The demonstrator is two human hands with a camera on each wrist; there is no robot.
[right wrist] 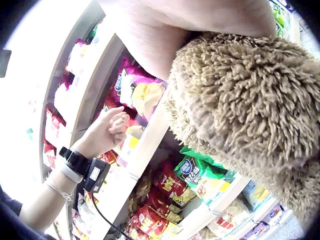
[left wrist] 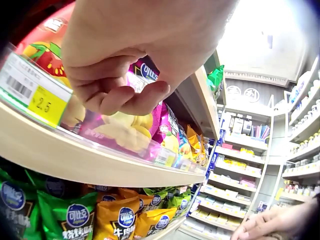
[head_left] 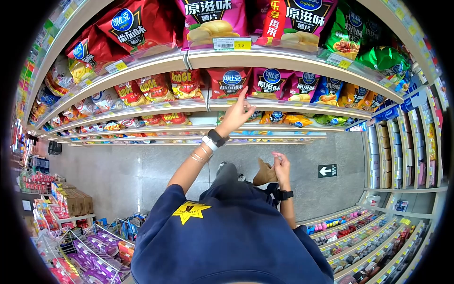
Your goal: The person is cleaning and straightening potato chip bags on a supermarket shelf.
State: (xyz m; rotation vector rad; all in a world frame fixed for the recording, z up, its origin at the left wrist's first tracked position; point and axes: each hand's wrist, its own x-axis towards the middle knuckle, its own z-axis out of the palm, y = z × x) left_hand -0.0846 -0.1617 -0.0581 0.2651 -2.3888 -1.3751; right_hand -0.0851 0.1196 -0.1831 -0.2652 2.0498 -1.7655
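Red bag (head_left: 230, 84): on the shelf (head_left: 302, 110), at the left hand's fingertip; contact unclear
Left hand (head_left: 239, 116): index finger extended, other fingers bent, holding nothing
Brown shaggy plush (right wrist: 245, 95): above the grey floor (head_left: 302, 156)
Right hand (head_left: 282, 169): gripping the plush

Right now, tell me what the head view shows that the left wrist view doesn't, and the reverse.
Only the head view: the yellow star on the navy top and brown cardboard boxes.
Only the left wrist view: the bright ceiling and two round wall signs.
Both: left hand, right hand and purple Copico potato-chip bags.
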